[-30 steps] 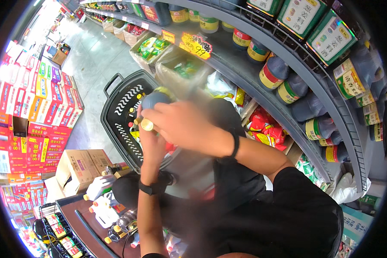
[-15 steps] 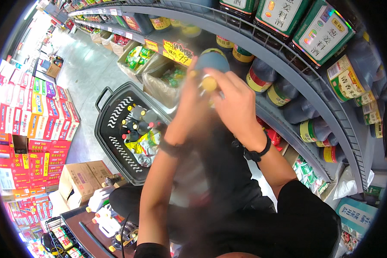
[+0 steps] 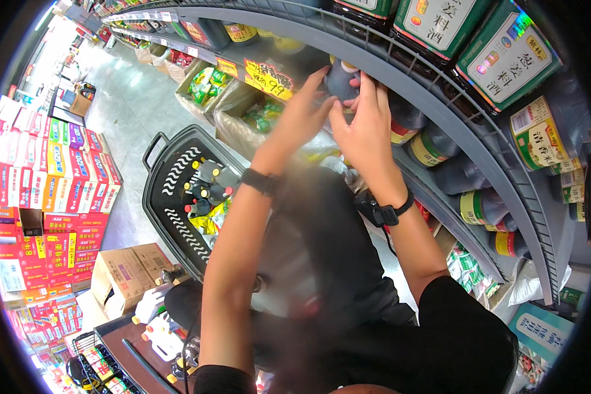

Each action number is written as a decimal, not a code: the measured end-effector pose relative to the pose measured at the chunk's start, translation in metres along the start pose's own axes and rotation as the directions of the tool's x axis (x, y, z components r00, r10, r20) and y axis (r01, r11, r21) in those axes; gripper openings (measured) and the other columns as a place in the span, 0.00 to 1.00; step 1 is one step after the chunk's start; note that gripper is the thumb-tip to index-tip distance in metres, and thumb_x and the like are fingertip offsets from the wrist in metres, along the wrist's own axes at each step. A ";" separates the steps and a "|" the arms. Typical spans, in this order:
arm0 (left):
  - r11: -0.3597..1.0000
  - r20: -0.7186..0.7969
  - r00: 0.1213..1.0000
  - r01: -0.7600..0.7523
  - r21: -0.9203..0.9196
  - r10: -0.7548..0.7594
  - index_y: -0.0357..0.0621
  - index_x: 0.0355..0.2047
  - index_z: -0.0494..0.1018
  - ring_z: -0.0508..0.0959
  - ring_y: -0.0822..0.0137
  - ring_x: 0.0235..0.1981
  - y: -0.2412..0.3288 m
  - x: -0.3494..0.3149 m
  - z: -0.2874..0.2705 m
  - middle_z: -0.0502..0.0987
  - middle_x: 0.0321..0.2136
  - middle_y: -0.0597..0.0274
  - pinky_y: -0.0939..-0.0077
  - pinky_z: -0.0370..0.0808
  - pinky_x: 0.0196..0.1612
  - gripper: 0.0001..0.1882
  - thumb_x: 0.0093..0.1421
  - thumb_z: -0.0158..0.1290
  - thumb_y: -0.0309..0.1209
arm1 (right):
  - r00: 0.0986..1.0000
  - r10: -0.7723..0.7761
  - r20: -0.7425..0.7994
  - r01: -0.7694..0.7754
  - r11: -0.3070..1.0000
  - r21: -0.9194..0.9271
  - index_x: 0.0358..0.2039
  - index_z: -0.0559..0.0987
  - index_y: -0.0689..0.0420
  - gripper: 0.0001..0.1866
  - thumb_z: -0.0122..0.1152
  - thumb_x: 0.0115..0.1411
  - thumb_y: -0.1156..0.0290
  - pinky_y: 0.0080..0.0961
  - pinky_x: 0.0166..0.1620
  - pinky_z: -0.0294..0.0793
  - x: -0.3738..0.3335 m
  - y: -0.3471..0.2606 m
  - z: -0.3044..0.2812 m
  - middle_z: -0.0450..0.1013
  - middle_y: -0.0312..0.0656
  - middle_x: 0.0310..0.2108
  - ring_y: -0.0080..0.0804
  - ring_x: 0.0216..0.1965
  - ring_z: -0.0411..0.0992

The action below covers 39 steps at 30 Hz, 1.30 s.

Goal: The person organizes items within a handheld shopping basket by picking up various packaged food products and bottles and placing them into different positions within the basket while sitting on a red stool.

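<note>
A large dark plastic bottle (image 3: 339, 81) stands at the front of the lower shelf (image 3: 328, 41), under the upper shelf's edge. My left hand (image 3: 301, 118) holds its left side, thumb and fingers curved around it. On its right side my right hand (image 3: 366, 125) presses with the fingers pointing up toward the shelf. The bottle's top is hidden under the upper shelf, and my fingers cover part of its body. Similar dark bottles (image 3: 429, 146) with yellow and green labels line the lower shelf to the right.
A black shopping basket (image 3: 171, 172) with bottles and packets stands left of my knees. Bins of green packets (image 3: 207, 87) sit below a yellow price sign (image 3: 268, 79). Stacked red cartons (image 3: 52, 171), an open cardboard box (image 3: 121, 272) and a brown cart (image 3: 121, 341) are at left.
Both hands have moved up and forward with the bottle, from in front of the shelf to its front. The yellow cap that showed between my hands is out of sight.
</note>
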State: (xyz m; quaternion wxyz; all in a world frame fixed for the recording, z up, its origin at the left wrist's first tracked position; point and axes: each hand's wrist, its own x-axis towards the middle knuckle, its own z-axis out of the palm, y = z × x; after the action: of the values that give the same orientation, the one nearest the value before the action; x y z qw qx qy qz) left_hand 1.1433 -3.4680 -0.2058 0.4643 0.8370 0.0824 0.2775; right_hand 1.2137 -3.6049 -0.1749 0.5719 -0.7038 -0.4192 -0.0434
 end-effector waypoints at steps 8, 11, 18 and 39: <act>0.941 0.052 0.964 0.266 -0.210 -0.261 0.42 0.73 0.53 0.75 0.63 0.56 -0.001 0.008 0.005 0.65 0.67 0.49 0.69 0.73 0.59 0.33 0.70 0.52 0.28 | 0.965 -0.260 0.000 0.246 0.913 -0.325 0.67 0.60 0.67 0.40 0.64 0.57 0.70 0.47 0.66 0.60 0.007 0.023 0.007 0.64 0.63 0.59 0.59 0.61 0.63; 0.925 0.077 0.950 0.313 -0.216 -0.303 0.42 0.73 0.53 0.73 0.62 0.59 -0.008 0.009 0.004 0.66 0.66 0.47 0.68 0.73 0.60 0.34 0.70 0.53 0.29 | 0.972 -0.234 -0.013 0.219 0.927 -0.305 0.68 0.58 0.67 0.41 0.64 0.57 0.71 0.50 0.68 0.58 0.007 0.024 0.011 0.61 0.64 0.61 0.63 0.65 0.59; 0.968 0.000 0.982 0.188 -0.165 -0.191 0.43 0.73 0.52 0.70 0.60 0.65 -0.017 0.006 0.017 0.65 0.66 0.45 0.67 0.72 0.61 0.36 0.67 0.52 0.25 | 0.972 0.191 0.138 -0.204 0.975 0.090 0.74 0.47 0.59 0.47 0.56 0.56 0.83 0.44 0.64 0.72 -0.011 0.067 0.010 0.50 0.60 0.70 0.57 0.66 0.64; 0.692 0.134 0.718 0.578 0.432 -0.683 0.40 0.54 0.74 0.80 0.45 0.48 0.044 -0.282 -0.144 0.81 0.45 0.41 0.56 0.75 0.52 0.20 0.64 0.51 0.35 | 0.818 -0.352 0.455 0.276 0.934 0.227 0.37 0.81 0.63 0.09 0.57 0.56 0.82 0.30 0.39 0.77 -0.045 -0.105 0.058 0.79 0.47 0.33 0.40 0.33 0.79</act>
State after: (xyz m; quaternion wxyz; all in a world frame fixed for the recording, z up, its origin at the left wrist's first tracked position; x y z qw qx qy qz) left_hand 0.8251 -3.4986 -0.2195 0.3771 0.8566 0.3493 -0.0443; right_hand 1.0939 -3.5812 -0.1385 0.4837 -0.5675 -0.6622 0.0736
